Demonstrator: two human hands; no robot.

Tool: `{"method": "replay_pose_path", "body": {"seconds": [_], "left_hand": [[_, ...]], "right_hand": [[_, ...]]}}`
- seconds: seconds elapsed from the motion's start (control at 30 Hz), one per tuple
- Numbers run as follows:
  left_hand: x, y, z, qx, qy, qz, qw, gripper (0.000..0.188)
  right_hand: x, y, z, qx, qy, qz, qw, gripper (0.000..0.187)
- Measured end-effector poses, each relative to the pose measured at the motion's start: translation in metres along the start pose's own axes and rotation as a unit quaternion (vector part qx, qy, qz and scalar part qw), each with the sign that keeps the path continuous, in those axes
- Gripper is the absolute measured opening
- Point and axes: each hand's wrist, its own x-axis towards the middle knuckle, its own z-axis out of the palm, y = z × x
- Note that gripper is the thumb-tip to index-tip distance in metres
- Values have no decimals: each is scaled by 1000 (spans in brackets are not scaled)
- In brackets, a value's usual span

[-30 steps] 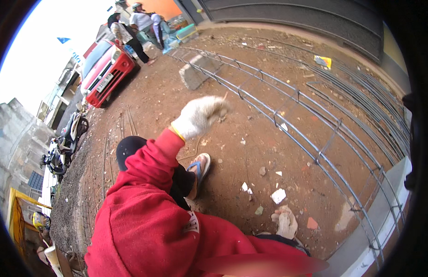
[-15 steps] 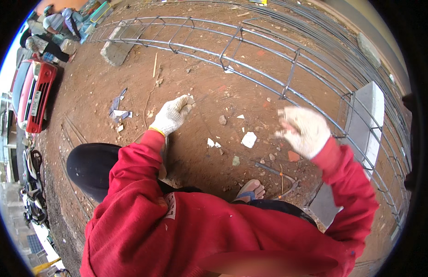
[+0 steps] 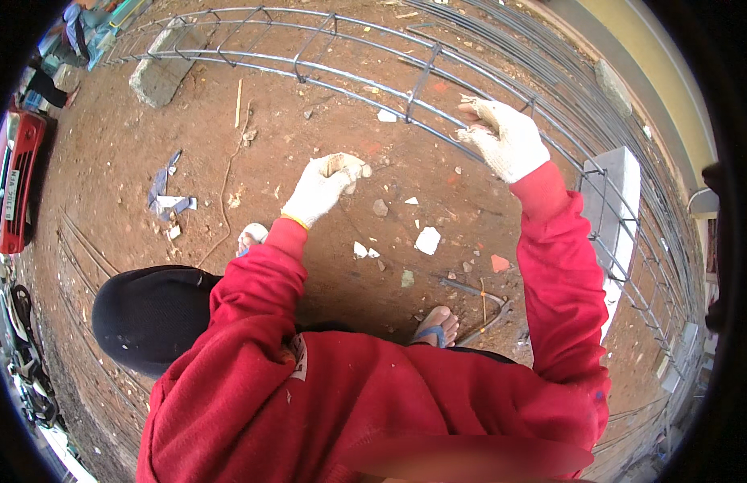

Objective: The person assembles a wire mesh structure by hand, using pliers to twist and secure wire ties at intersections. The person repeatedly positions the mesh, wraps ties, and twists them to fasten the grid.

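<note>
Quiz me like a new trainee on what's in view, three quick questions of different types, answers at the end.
1. True or false: the left hand wears a white glove.
2. Multiple choice: which is nearer the steel bar cage?
A, left hand
B, right hand
C, both equally near
3. Fill in the blank: both sleeves are coloured ____.

Key:
1. True
2. B
3. Red

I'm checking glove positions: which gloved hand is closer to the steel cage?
The right hand: in view it overlaps the steel cage; contact is unclear. The left hand is apart from it, over brown soil.
</note>
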Motion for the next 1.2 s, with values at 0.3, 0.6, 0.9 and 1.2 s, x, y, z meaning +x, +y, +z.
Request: {"method": "replay_pose_path", "body": {"seconds": [0.3, 0.6, 0.9, 1.2], "left_hand": [[15, 27, -34, -157, -90, -66, 981, 20], [16, 41, -6, -89, -138, -127, 978, 21], [4, 34, 16, -141, 23, -8, 990, 22], [31, 13, 22, -184, 120, -21, 975, 20]], "right_hand": [[-2, -56, 44, 267, -1, 202, 942, 29], [13, -65, 75, 439, 64, 235, 865, 25], [-1, -59, 67, 175, -1, 110, 978, 29], [-18, -24, 6, 36, 74, 119, 990, 25]]}}
